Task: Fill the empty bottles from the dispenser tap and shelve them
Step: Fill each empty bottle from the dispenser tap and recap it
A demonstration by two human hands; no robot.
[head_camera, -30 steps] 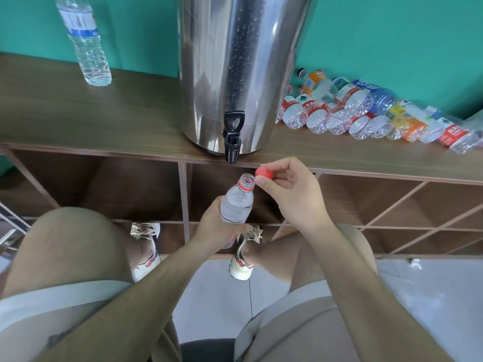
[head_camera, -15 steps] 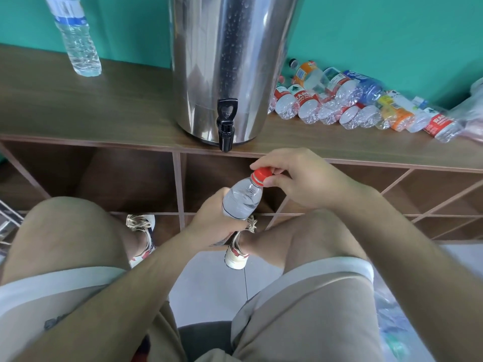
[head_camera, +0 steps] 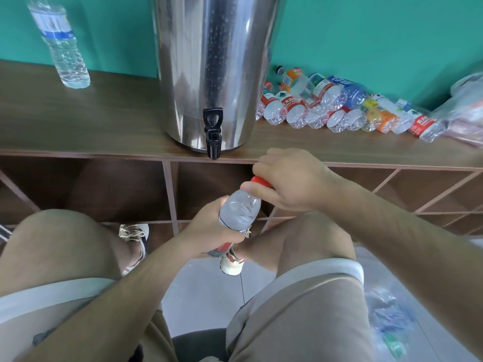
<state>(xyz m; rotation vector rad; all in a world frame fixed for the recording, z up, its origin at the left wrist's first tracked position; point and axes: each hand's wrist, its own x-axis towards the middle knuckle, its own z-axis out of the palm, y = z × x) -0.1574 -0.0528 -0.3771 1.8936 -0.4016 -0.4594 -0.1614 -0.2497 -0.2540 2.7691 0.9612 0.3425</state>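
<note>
- Bottle (head_camera: 239, 210): centre of frame, below and a little right of the tap (head_camera: 213, 131), apart from it. It was tilted, neck toward the upper right. Body clear; water level could not be read.
- Left hand (head_camera: 209, 227): fingers curled round the lower body of the bottle, gripping it from the left. A red strip of label showed under the hand.
- Right hand (head_camera: 290, 178): came in from the right and covered the neck. Thumb and fingers pinched the red cap (head_camera: 260, 181), which sat on the bottle mouth. Only part of the cap was visible.
- Dispenser (head_camera: 214, 66): steel drum, top centre, standing on the wooden shelf top (head_camera: 78, 121), droplets on its wall. Black tap at its base overhung the front edge.
- Standing bottle (head_camera: 62, 48): upper left on the shelf top, upright, blue label, well apart from the dispenser.
- Empties (head_camera: 334, 105): a heap lying on their sides, upper right on the shelf top, just beside the dispenser, with red, orange and blue labels.
- Plastic bag (head_camera: 467, 108): far right edge on the shelf top, blurred, contents unclear.
- Cubbies (head_camera: 117, 189): open wooden compartments under the shelf top, mid frame, behind the hands.
- Person seated: knees in tan shorts at lower left and lower right, shoes on the grey floor between them.
- Floor bag (head_camera: 389, 317): lower right, a clear bag of crumpled plastic, blurred.
</note>
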